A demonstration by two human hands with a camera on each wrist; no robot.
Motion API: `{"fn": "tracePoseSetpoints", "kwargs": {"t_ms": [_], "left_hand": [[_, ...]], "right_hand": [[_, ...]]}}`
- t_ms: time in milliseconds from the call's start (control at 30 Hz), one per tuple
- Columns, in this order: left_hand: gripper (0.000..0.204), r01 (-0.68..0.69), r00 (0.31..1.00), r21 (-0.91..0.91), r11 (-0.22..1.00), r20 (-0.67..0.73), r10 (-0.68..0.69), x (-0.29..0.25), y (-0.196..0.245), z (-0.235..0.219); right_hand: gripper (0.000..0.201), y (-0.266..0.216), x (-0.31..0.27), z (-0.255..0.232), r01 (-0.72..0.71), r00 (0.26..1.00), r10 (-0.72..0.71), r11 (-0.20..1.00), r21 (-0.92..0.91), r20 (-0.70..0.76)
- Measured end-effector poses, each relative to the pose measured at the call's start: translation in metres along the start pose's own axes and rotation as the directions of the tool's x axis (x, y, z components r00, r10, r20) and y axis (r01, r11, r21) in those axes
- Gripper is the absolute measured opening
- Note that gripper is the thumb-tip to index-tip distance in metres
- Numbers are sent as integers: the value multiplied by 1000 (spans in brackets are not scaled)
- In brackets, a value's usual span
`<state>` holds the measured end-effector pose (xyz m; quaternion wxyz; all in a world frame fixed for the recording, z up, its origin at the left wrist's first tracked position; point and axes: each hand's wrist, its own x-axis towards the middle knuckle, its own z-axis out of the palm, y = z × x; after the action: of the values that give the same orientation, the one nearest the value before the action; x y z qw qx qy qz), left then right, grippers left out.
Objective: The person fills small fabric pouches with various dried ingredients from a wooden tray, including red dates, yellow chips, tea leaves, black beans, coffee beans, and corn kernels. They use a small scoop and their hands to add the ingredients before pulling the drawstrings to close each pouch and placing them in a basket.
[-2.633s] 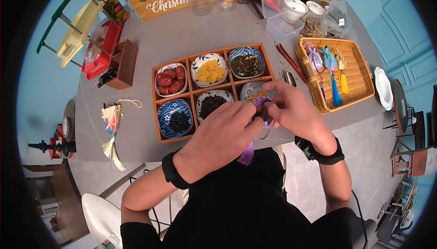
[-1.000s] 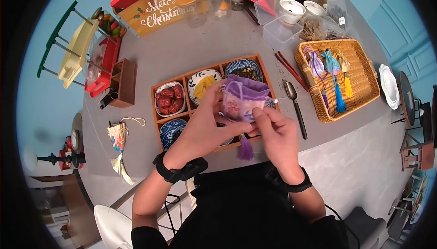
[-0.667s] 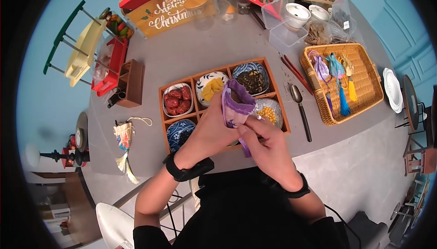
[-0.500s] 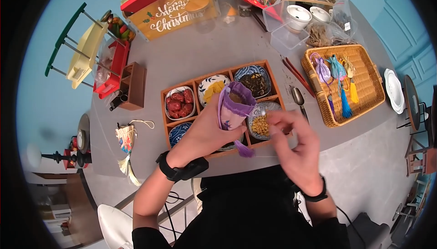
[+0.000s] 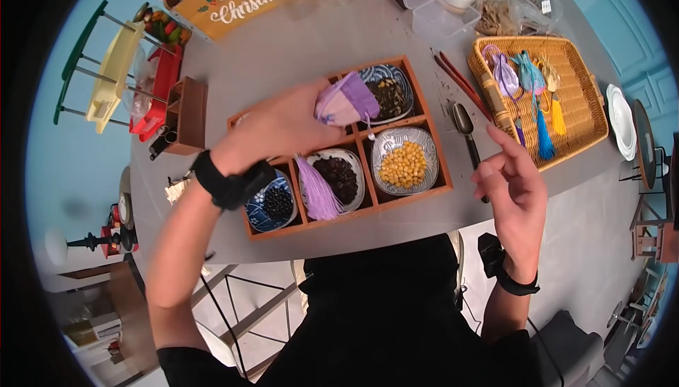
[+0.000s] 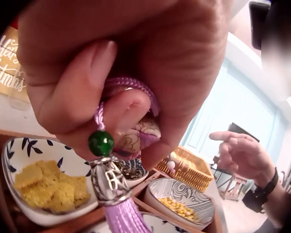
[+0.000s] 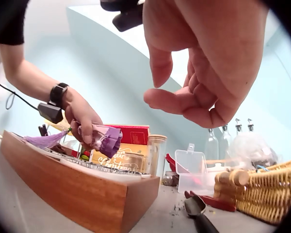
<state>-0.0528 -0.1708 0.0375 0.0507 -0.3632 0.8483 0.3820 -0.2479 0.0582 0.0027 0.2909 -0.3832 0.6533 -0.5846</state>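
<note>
My left hand (image 5: 283,122) grips a purple and pink drawstring pouch (image 5: 346,100), tipped on its side above the back row of a divided wooden box (image 5: 417,88). Its lilac tassel (image 5: 322,192) hangs over a bowl of dark dried fruit (image 5: 338,178), and a green bead (image 6: 101,144) shows above the tassel in the left wrist view. The hand hides the red dates in the head view. My right hand (image 5: 516,189) holds nothing, its fingers loosely bent, just right of a dark-handled metal scoop (image 5: 463,119).
Other bowls hold yellow kernels (image 5: 403,165), black beans (image 5: 277,204), dried herbs (image 5: 385,97) and yellow slices (image 6: 51,187). A wicker tray (image 5: 576,139) with tasselled pouches lies right. Clear plastic boxes (image 5: 442,22) stand behind. A wooden caddy (image 5: 187,114) is at left.
My right hand has let go of the pouch's cord and moved right, beside the scoop. My left hand has carried the pouch up and left, turning it from mouth-up onto its side.
</note>
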Motion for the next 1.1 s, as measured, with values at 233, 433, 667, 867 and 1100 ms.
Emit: {"fn": "tracePoseSetpoints", "kwargs": {"t_ms": [233, 433, 667, 867, 1100], "left_hand": [[44, -42, 997, 639, 768, 76, -9, 43, 29, -18], [45, 65, 967, 707, 704, 130, -220, 50, 73, -23], [41, 52, 836, 797, 602, 295, -463, 49, 118, -30], [42, -90, 985, 855, 511, 150, -79, 58, 62, -24], [55, -27, 990, 837, 546, 97, -99, 51, 57, -19]], "right_hand": [[40, 24, -20, -11, -104, 984, 120, 986, 127, -128], [45, 33, -25, -8, -111, 975, 142, 977, 182, -170], [44, 41, -27, -6, -175, 966, 202, 970, 170, -158], [37, 52, -26, -19, -229, 948, 213, 973, -42, -236], [26, 69, -23, -15, -77, 975, -139, 521, -850, -174]]}}
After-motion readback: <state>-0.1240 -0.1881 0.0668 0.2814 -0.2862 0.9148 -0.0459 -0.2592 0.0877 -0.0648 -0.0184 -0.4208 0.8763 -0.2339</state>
